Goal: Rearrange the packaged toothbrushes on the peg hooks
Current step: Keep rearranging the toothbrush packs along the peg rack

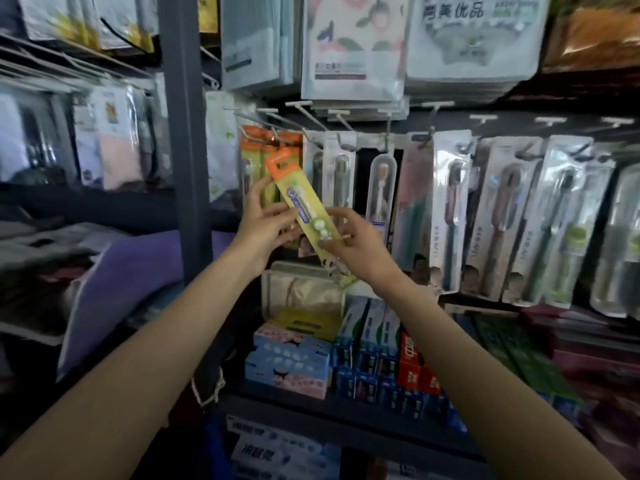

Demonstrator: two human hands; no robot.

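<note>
white hanging pack (474, 36) printed 尚美优品; other labels seemingly too blurred

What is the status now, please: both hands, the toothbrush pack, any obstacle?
Left hand and right hand both hold the orange-topped toothbrush pack. Pack tilted, off its peg hook. Nothing blocks the hook.

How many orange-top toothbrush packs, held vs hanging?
Held pack, between left hand and right hand: 1
Hanging packs, fronts showing: 2
Total: 3 (blurred; any behind those are hidden)
</note>
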